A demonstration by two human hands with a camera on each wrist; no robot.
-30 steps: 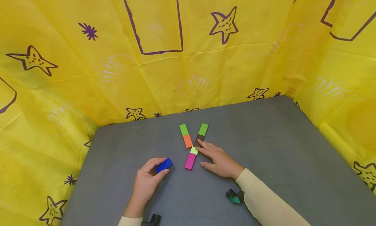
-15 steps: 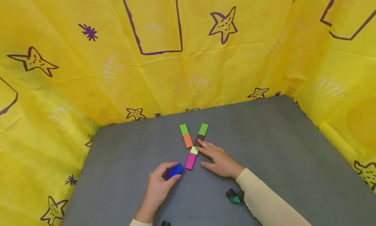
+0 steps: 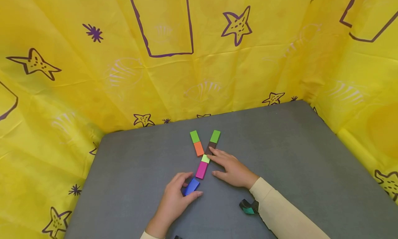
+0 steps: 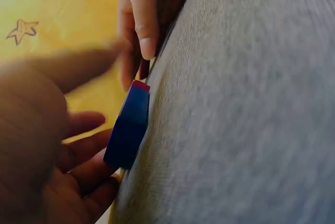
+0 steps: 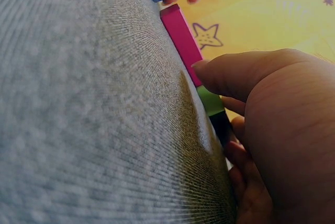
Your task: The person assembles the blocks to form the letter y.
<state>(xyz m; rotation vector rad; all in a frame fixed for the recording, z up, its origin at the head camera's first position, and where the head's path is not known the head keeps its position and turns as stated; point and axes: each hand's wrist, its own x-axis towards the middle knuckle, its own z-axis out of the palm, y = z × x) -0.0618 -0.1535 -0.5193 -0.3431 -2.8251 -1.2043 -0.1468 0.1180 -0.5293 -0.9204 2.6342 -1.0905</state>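
My left hand pinches a blue block between thumb and fingers, its far end at the near end of a magenta block. The magenta block, a pale green block, a dark brown block and a green block form one slanted line. An orange block and another green block form a second arm, so the blocks make a Y. My right hand lies flat on the grey table, fingertips touching the pale green and brown blocks.
Yellow cloth with purple stars walls the table at the back and on both sides. A small black and teal device shows by my right wrist. Bare grey table surface lies to the left and right of the blocks.
My left hand has carried the blue block rightward and nearer, from the table's left to the near end of the magenta block. My right hand has stayed still.
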